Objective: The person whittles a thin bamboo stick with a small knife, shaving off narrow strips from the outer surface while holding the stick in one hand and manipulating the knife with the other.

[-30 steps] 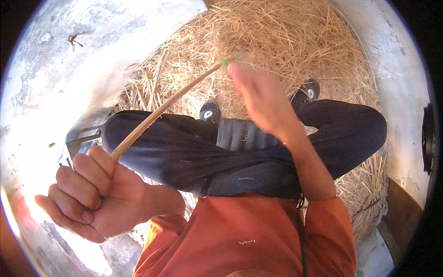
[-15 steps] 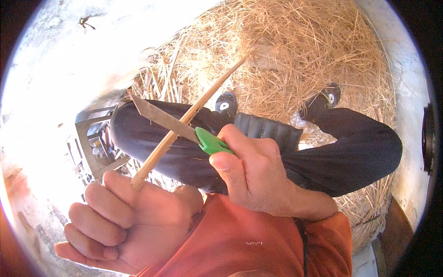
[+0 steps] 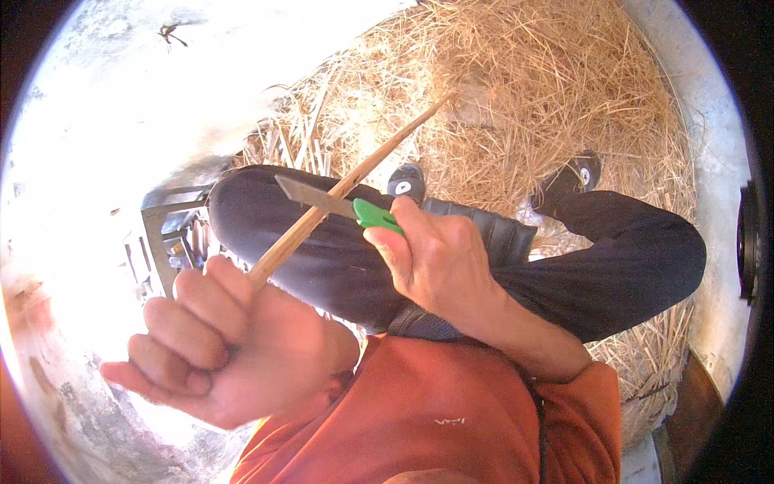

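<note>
My left hand (image 3: 230, 343) is closed round the lower end of a slim wooden stick (image 3: 294, 238). The stick slants up to the right and narrows toward its far tip. In my right hand (image 3: 447, 258) is a knife with a green handle (image 3: 375, 216), gripped between thumb and fingers. Its flat metal blade (image 3: 310, 194) crosses the stick about midway and seems to touch it there. The stick's surface looks rough and pale near the blade. My palm and fingers hide the stick's lower end and most of the knife handle.
Dry straw (image 3: 556, 73) covers the floor ahead of my crossed legs (image 3: 597, 274). A dark padded block (image 3: 484, 230) lies between them. Beyond my left knee stands a metal-framed stand (image 3: 173, 234) holding small items. A pale wall (image 3: 721, 202) rises on the right.
The knife and my right hand have moved up and slightly away, with the blade now more level across the stick. My left hand and the stick have shifted a little up and right.
</note>
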